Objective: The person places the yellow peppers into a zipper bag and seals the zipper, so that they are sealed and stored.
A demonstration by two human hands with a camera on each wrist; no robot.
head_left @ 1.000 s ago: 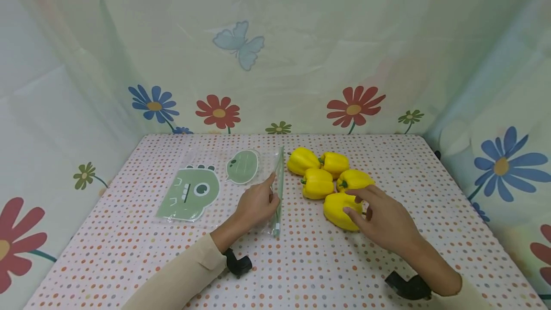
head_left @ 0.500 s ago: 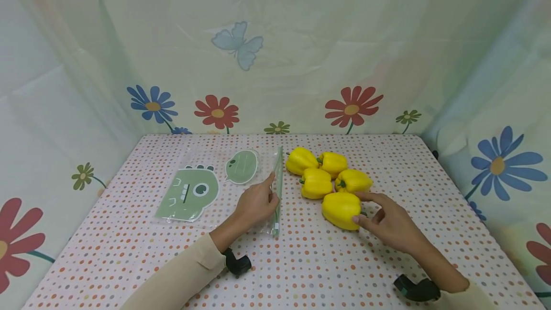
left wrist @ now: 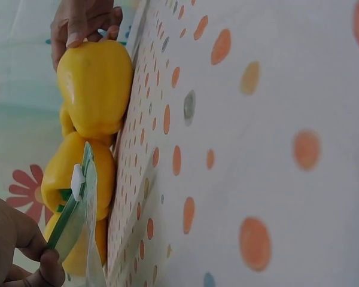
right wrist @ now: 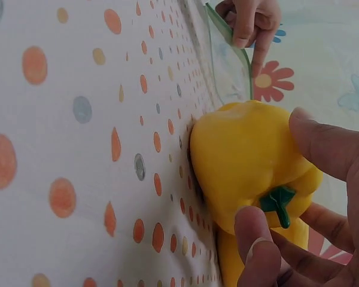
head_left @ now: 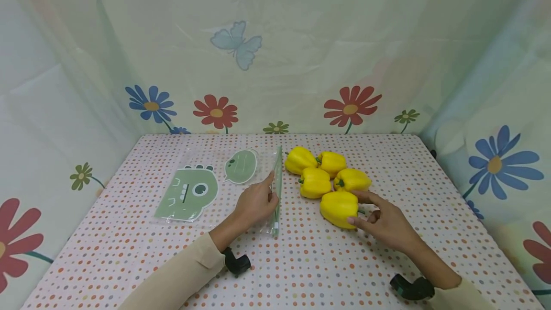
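Note:
A clear zip bag (head_left: 189, 197) printed with green cartoon shapes lies flat on the left of the table. My left hand (head_left: 256, 202) pinches its green zip strip (left wrist: 63, 224) between thumb and finger, with the index finger stretched along the edge. The white slider (left wrist: 78, 182) shows near the strip's end. To the right, my right hand (head_left: 387, 221) holds the nearest yellow bell pepper (head_left: 337, 209) around its stem end, thumb on one side and fingers on the other. The green stem (right wrist: 279, 203) points back towards the palm. The pepper lies on its side on the table.
Several other yellow bell peppers (head_left: 315, 183) lie bunched just behind the held one, right of the bag's zip edge. A dotted cloth (head_left: 301, 271) covers the table. A flowered curtain (head_left: 292, 61) closes off the back and sides.
My right hand has come down from above the nearest pepper and drawn back to its stem end, with thumb and fingers now at its sides. The left hand and the bag stay put.

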